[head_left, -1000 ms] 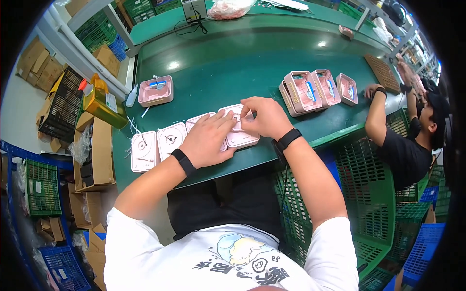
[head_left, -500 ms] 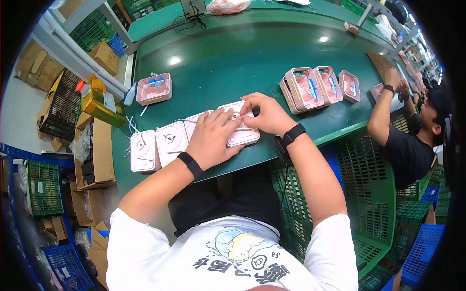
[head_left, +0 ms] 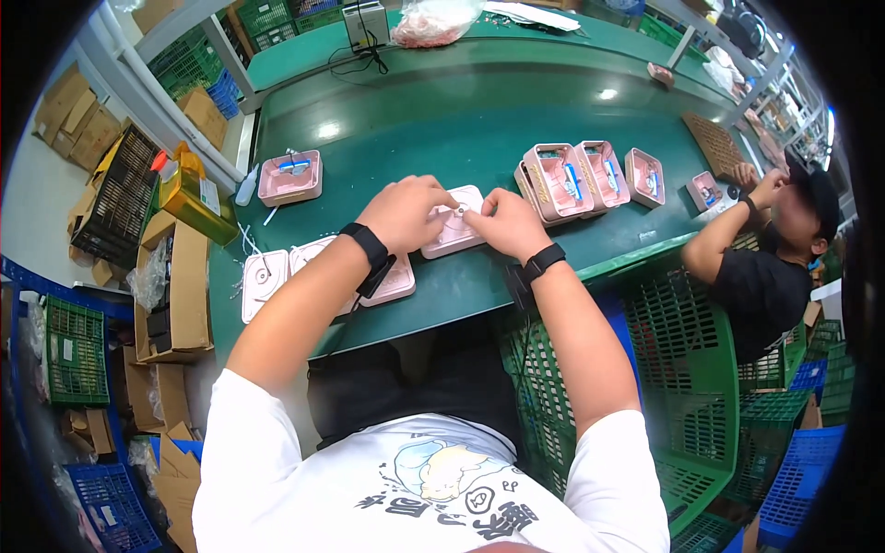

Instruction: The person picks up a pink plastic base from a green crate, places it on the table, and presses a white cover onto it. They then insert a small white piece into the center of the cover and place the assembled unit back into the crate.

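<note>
1. Under both hands runs the green table (head_left: pixel 442 111), the widest thing in view, its front edge curving just below the wrists.
2. Right of the grip and below the table edge stands a green plastic crate (head_left: pixel 673 369), with blue crates past it; a co-worker in a black shirt (head_left: pixel 756 286) sits beyond, well apart from the grip.
3. Left of the grip, off the table's end, sit brown cardboard boxes (head_left: pixel 175 286) and a yellow-green carton (head_left: pixel 194 194) lying tilted.
4. Far above the grip, at the table's back edge, lie a clear bag of pinkish parts (head_left: pixel 433 20) and a small grey device (head_left: pixel 366 23).
5. Right of the grip stands a cluster of open pink rectangular cases (head_left: pixel 581 177), leaning against one another.
6. Up and left of the grip lies a single open pink case (head_left: pixel 290 178).
7. Below-left of the grip, partly under the left forearm, lie flat pale pink lids (head_left: pixel 263 281) in a row.
8. Directly beneath the grip lies one pink lid (head_left: pixel 454 230), flat on the table.
9. Left hand (head_left: pixel 406 212) and right hand (head_left: pixel 502 221) meet fingertip to fingertip, each wrist banded in black; thumbs and forefingers pinch closed on a tiny white ring-shaped part (head_left: pixel 461 210) held just above that lid.
</note>
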Motion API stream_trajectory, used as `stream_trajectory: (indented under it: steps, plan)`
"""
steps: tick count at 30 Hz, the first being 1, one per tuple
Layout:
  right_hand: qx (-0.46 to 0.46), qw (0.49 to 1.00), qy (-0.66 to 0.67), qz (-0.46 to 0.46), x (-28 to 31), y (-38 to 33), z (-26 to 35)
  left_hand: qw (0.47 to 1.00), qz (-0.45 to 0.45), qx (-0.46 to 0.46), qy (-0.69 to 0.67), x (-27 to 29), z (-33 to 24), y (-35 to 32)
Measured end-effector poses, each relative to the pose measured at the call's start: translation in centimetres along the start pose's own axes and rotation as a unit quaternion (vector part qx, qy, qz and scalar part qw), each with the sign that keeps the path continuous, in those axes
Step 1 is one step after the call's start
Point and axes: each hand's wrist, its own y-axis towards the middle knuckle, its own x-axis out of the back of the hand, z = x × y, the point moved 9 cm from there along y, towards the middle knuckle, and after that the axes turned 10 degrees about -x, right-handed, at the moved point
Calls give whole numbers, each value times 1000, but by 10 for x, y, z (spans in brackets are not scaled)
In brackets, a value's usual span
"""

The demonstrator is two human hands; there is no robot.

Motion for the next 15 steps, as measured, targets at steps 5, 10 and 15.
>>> stream_trajectory:
  steps: [5, 10, 15]
  plan:
    - [-18, 995, 99, -11, -4, 11, -16, 997, 0, -30, 65, -1, -11, 24]
    - [-2, 992, 126, -3, -10, 12, -12, 994, 0, -56, 98, -5, -15, 24]
    - [7, 994, 106, -5, -6, 12, -9, 991, -22, -46, 127, -5, -16, 27]
